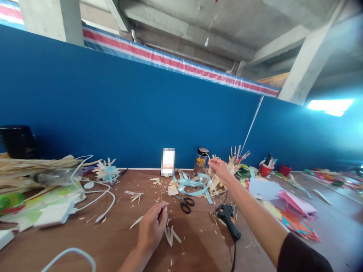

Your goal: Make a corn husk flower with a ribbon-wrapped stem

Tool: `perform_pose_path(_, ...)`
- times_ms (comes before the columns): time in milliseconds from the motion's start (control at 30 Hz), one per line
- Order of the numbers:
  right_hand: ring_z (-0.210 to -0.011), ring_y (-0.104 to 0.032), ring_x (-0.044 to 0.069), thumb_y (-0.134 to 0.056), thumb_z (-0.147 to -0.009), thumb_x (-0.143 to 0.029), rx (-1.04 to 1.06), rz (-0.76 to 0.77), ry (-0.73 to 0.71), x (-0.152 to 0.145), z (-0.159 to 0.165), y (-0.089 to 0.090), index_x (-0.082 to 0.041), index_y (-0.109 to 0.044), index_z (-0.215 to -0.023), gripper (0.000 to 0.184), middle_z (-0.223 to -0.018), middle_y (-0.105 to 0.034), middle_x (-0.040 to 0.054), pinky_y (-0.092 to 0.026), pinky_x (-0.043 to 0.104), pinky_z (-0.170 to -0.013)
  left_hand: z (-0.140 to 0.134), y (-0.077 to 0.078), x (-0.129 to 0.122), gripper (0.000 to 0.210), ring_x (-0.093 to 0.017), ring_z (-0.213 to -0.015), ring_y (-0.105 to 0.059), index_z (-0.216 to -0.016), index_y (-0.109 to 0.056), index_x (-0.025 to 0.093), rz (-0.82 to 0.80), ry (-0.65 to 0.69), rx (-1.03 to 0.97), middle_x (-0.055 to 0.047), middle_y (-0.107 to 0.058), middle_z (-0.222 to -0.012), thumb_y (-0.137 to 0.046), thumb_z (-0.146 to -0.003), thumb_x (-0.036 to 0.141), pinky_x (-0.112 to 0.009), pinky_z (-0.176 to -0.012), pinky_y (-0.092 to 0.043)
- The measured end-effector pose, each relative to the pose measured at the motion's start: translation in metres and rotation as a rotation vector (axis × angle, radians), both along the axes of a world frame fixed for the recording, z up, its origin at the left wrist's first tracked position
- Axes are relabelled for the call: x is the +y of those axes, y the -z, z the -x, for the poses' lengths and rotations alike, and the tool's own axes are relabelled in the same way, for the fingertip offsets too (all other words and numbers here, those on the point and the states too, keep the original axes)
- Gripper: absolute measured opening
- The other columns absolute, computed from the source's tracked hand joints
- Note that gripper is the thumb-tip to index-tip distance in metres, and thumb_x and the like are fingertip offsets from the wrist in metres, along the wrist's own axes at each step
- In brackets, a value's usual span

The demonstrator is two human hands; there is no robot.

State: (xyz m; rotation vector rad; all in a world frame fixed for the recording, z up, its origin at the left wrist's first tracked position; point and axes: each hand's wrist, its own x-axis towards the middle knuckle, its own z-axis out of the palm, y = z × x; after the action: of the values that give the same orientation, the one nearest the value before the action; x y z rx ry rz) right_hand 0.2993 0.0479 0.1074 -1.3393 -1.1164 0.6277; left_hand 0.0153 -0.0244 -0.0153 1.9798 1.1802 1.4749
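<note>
My right hand [219,170] reaches out to the back of the table, its fingertips pinched on a thin pale strip [209,156] that curves over to the left. Behind that strip stands a glass jar with a black lid [200,161]. Light blue ribbon [193,182] lies in loops below it. My left hand [153,224] is low over the table with fingers curled together; whatever they hold, if anything, is hidden. Pale slivers like dried husk [171,235] lie just right of it. Black-handled scissors [185,204] rest between my hands.
A black glue gun [228,221] with its cord lies under my right forearm. Husk bundles [42,166], white cables [109,192] and a white power bank [55,214] fill the left. Coloured paper [295,204] and a red cup [265,170] are at right. A blue partition [141,105] stands behind.
</note>
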Motion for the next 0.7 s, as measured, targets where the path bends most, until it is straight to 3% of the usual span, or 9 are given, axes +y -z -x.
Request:
perform_pose_path(67, -0.052, -0.052, 0.009, -0.066, -0.058, -0.030, 0.058, 0.014, -0.082, -0.012, 0.026, 0.005, -0.017, -0.057, -0.078, 0.025, -0.063, -0.059, -0.0010, -0.043, 0.022, -0.050, -0.002, -0.004, 0.000, 0.020, -0.017, -0.078, -0.058, -0.090, -0.060, 0.019, 0.111, 0.052, -0.126, -0.005, -0.063, -0.086, -0.048, -0.077, 0.029, -0.028, -0.072, -0.044)
perform_pose_path(200, -0.055, -0.053, 0.008, -0.066, -0.061, -0.033, 0.145, 0.048, -0.242, -0.045, 0.090, 0.029, -0.017, -0.057, -0.081, 0.027, -0.068, -0.059, -0.0009, -0.044, 0.021, -0.052, -0.007, -0.012, 0.000, 0.029, -0.008, -0.045, -0.047, -0.090, -0.060, 0.015, 0.469, 0.270, -0.395, -0.002, -0.060, -0.070, -0.048, -0.077, 0.038, -0.021, -0.043, -0.038)
perform_pose_path(267, -0.054, -0.052, 0.008, -0.066, -0.063, -0.033, 0.224, 0.057, -0.342, -0.059, 0.119, 0.046, -0.017, -0.057, -0.081, 0.027, -0.066, -0.058, -0.0016, -0.043, 0.020, -0.051, -0.007, -0.015, -0.001, 0.032, -0.007, -0.046, -0.045, -0.090, -0.061, 0.014, 0.558, 0.344, -0.467, -0.002, -0.060, -0.071, -0.051, -0.074, 0.040, -0.019, -0.043, -0.036)
perform_pose_path(367, -0.051, -0.050, 0.009, -0.067, -0.062, -0.034, 0.262, 0.059, -0.381, -0.070, 0.150, 0.067, -0.016, -0.057, -0.079, 0.027, -0.061, -0.057, -0.0025, -0.041, 0.020, -0.048, -0.007, -0.015, -0.003, 0.032, -0.006, -0.043, -0.042, -0.083, -0.062, 0.012, 0.624, 0.434, -0.514, -0.001, -0.058, -0.061, -0.054, -0.072, 0.041, -0.018, -0.041, -0.033)
perform_pose_path(500, -0.052, -0.051, 0.011, -0.066, -0.063, -0.037, 0.248, 0.049, -0.340, -0.069, 0.160, 0.081, -0.016, -0.058, -0.080, 0.028, -0.061, -0.058, -0.0013, -0.039, 0.021, -0.047, -0.004, -0.013, -0.003, 0.028, -0.005, -0.041, -0.040, -0.072, -0.061, 0.012, 0.699, 0.450, -0.598, 0.000, -0.057, -0.058, -0.059, -0.068, 0.040, -0.017, -0.041, -0.030)
perform_pose_path(700, -0.055, -0.050, 0.012, -0.057, -0.069, -0.045, 0.224, 0.115, -0.378, -0.068, 0.147, 0.096, -0.017, -0.057, -0.081, 0.031, -0.068, -0.058, 0.0012, -0.037, 0.021, -0.046, -0.003, -0.014, 0.001, 0.027, -0.008, -0.051, -0.048, -0.075, -0.063, 0.013, 0.716, 0.363, -0.727, -0.001, -0.059, -0.064, -0.064, -0.064, 0.037, -0.018, -0.047, -0.036)
